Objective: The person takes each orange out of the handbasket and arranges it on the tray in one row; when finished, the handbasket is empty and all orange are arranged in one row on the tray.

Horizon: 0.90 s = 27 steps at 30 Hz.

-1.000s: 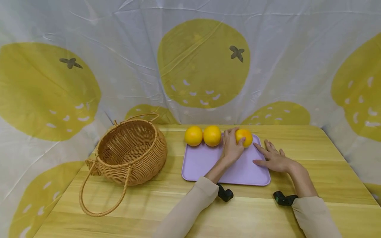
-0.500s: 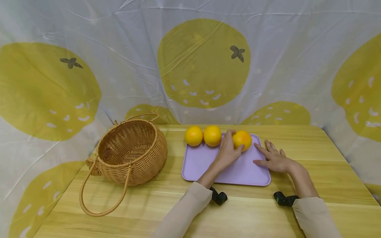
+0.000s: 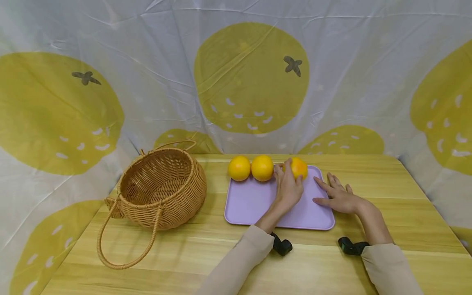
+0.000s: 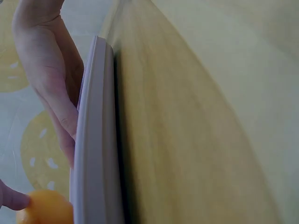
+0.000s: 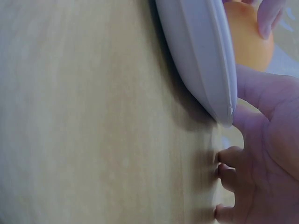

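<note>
My left hand (image 3: 288, 186) reaches over the lilac tray (image 3: 250, 205) and grips the rightmost orange (image 3: 300, 167) near the tray's back edge. In the left wrist view its thumb (image 4: 14, 199) presses against that orange (image 4: 50, 207). Two more oranges, the leftmost one (image 3: 239, 168) and the middle one (image 3: 262, 168), sit side by side along the back of the tray, left of this hand. My right hand (image 3: 339, 196) is spread at the tray's right side. Its thumb and index finger reach the tray rim (image 5: 205, 51), and the other fingertips touch the table.
On the left stands a wicker basket (image 3: 188, 205), tilted toward me, with one handle (image 3: 127, 266) lying down in front. A white curtain (image 3: 158, 90) with yellow fruit prints hangs behind the wooden table (image 3: 313, 270). A black wrist camera (image 3: 282, 246) hangs under my left sleeve.
My left hand and the rightmost orange came toward me, then went back toward the tray's rear edge, with the orange slightly farther left than at first. My right hand has stayed in place.
</note>
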Tool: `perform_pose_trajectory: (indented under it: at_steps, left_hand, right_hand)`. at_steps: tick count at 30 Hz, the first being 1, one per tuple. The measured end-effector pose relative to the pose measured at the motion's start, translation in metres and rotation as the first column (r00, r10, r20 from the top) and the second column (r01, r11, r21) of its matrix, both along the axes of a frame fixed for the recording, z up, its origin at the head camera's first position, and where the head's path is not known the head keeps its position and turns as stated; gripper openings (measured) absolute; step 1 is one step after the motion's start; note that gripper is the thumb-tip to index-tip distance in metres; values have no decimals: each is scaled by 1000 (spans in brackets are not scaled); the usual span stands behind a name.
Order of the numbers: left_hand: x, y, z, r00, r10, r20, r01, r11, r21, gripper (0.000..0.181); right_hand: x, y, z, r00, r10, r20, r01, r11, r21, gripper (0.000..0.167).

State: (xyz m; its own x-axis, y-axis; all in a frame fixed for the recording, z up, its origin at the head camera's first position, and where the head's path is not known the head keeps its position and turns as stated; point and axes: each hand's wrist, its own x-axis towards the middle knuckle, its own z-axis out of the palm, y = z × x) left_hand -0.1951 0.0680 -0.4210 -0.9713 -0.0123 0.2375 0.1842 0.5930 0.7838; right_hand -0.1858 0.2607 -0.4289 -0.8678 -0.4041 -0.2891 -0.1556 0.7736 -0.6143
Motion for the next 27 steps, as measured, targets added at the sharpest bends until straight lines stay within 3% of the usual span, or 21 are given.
perform_pose_trajectory:
  at_steps: [2, 7, 11, 17, 20, 27]
  left_hand:
    - [-1, 3, -1, 999, 35, 0, -35, 999, 15, 53]
    - [-3, 12, -2, 992, 126, -8, -126, 991, 37, 54]
    - [-5, 15, -6, 986, 163, -41, -163, 987, 18, 55]
    - [-6, 17, -9, 984, 170, -58, -171, 985, -2, 56]
    - [-6, 17, -8, 985, 164, -47, -164, 986, 9, 57]
    - [-5, 15, -8, 992, 125, 36, -125, 992, 9, 60]
  right_hand:
    - [-3, 3, -7, 1000, -4, -1, 4, 1000, -4, 93]
    - [-3, 2, -6, 1000, -3, -7, 3, 1000, 4, 91]
    - [0, -1, 0, 1000, 2, -11, -2, 1000, -10, 85]
    - [-2, 4, -11, 1000, 0, -30, -2, 998, -64, 87]
    - [-4, 7, -15, 1000, -6, -31, 5, 999, -40, 90]
    - [-13, 15, -31, 1000, -2, -31, 2, 1000, -6, 98]
